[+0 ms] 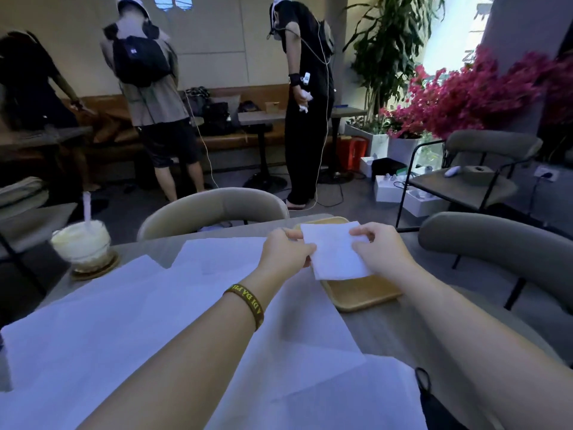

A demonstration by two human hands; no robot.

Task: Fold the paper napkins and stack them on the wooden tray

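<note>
Folded napkin was held over wooden tray, left hand pinching its left edge, right hand pinching the right edge. Unfolded napkins lay spread across table, beside tray.

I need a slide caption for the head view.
Left hand and right hand hold a folded napkin over the wooden tray; unfolded napkins lie on the table.

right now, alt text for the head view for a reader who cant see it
The left hand and right hand pinch a folded white napkin over a wooden tray on a grey table. Unfolded napkins cover the table nearer the person, and a creamy drink stands at left.
</note>
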